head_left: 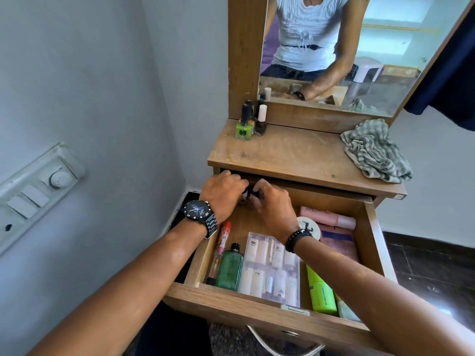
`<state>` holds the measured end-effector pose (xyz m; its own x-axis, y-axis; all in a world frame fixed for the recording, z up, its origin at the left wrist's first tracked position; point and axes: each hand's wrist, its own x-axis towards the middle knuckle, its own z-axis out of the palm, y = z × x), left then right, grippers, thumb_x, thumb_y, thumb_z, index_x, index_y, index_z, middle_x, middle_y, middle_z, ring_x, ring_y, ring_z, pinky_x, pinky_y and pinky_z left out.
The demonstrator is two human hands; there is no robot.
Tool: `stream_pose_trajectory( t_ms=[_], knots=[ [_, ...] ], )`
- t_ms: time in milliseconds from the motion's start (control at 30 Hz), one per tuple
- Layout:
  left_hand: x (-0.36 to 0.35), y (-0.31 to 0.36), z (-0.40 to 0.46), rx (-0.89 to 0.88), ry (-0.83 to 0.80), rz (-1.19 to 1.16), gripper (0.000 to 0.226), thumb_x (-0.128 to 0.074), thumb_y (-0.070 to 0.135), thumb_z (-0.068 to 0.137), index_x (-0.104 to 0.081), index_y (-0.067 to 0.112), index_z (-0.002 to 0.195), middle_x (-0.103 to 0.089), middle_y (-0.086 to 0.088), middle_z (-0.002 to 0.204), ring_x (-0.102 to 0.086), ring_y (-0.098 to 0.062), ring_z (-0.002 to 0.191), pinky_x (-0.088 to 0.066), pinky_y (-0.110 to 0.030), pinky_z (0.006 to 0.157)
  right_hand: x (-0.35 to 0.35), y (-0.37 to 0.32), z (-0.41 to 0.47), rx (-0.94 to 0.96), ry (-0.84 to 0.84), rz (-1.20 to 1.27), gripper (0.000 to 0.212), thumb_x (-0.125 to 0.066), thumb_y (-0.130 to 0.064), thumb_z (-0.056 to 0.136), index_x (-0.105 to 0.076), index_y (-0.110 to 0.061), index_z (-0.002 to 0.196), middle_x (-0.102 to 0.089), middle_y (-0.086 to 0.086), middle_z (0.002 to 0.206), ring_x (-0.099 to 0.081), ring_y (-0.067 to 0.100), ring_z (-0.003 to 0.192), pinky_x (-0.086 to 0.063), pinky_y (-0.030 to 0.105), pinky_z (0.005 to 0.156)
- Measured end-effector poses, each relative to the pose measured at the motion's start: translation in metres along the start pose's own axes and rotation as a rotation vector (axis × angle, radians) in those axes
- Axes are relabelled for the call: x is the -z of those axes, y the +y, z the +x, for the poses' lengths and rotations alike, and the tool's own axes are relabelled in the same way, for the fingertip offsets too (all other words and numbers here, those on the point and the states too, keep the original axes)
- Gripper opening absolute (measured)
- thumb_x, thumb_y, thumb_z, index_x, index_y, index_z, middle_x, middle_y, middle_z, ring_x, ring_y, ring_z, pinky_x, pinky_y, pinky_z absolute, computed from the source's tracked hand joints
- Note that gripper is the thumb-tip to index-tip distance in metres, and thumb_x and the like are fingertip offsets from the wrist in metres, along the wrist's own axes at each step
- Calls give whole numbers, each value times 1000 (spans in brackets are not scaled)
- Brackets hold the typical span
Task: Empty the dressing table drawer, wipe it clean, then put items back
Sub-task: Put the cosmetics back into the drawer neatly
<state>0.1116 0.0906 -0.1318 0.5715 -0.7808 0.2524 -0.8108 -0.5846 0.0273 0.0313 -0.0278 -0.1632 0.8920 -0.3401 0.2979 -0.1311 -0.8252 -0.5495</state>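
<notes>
Emptying barely begun: only a few nail polish bottles (250, 122) stand at the back-left corner of the wooden dressing table top (290, 152). The open wooden drawer (257, 304) holds most items: green glass bottle (229, 268), clear plastic vial case (272, 268), lime tube (321, 291). Left hand (222, 192) and right hand (273, 204) pinch small dark bottles at its back-left corner. Striped grey cloth (375, 152) sits unused at the top's right edge. Middle of the top is free; wall close on the left.

crowded drawer (372, 227), bare tabletop (290, 152) middle
</notes>
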Motion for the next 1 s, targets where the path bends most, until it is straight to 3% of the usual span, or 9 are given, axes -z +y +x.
stream_pose_trajectory(
  t_ms=[367, 433, 533, 600, 667, 733, 833, 900, 1000],
  knots=[
    [1, 7, -2, 27, 15, 30, 31, -54, 14, 89, -40, 18, 117, -62, -4, 89, -58, -24, 82, -39, -30, 52, 12, 1, -3, -8, -20, 27, 22, -61, -11, 88, -57, -13, 110, -53, 3, 103, -54, 14, 82, -44, 23, 69],
    [3, 6, -4, 28, 9, 21, 32, -55, 12, 89, -40, 17, 117, -63, -4, 91, -58, -23, 83, -39, -30, 53, 18, 0, -4, 6, -24, 34, 25, -61, -7, 87, -57, -13, 110, -52, 1, 101, -56, 15, 83, -49, 24, 71],
    [14, 6, -6, 30, 27, -41, 29, -55, 14, 89, -42, 16, 115, -63, -4, 93, -57, -22, 79, -44, -32, 54, 31, -2, -5, 44, -3, 46, 20, -62, -1, 82, -60, -12, 98, -57, 1, 91, -58, 17, 76, -53, 34, 70],
    [26, 8, -6, 38, 83, -105, 31, -60, 22, 88, -44, 17, 114, -64, -1, 94, -59, -19, 76, -48, -30, 54, 44, -6, -2, 64, 20, 69, 13, -62, -2, 82, -61, -14, 88, -60, 1, 84, -58, 15, 73, -53, 32, 69],
    [42, 9, -1, 66, 170, -164, 31, -61, 32, 87, -47, 19, 112, -62, 3, 89, -54, -10, 66, -43, -22, 49, 60, -16, 5, 78, 39, 105, 11, -62, -6, 86, -61, -17, 84, -60, -1, 82, -57, 11, 72, -51, 22, 66],
    [59, 7, 11, 97, 268, -201, 31, -59, 37, 88, -51, 19, 113, -52, 8, 80, -40, -2, 57, -27, -15, 45, 76, -26, 17, 90, 73, 134, 11, -61, -10, 88, -59, -18, 83, -59, -3, 79, -56, 9, 69, -47, 16, 63],
    [83, -1, 36, 110, 381, -218, 34, -55, 36, 90, -52, 18, 119, -55, 4, 92, -42, -4, 71, -28, -12, 52, 95, -35, 47, 99, 177, 101, 9, -62, -10, 88, -59, -18, 86, -59, -4, 79, -55, 10, 70, -44, 13, 61],
    [90, -9, 53, 127, 396, -205, 38, -53, 33, 92, -49, 18, 127, -56, -1, 106, -47, -9, 85, -37, -16, 60, 101, -36, 69, 72, 208, 73, 8, -61, -9, 87, -63, -14, 93, -60, -1, 86, -57, 14, 77, -47, 21, 70],
    [89, -18, 72, 172, 383, -165, 43, -51, 30, 93, -44, 18, 134, -52, -6, 115, -52, -18, 100, -47, -23, 67, 102, -36, 98, 6, 149, 20, 27, -59, -13, 88, -61, -15, 115, -61, 6, 104, -56, 18, 94, -45, 28, 84]
  ],
)
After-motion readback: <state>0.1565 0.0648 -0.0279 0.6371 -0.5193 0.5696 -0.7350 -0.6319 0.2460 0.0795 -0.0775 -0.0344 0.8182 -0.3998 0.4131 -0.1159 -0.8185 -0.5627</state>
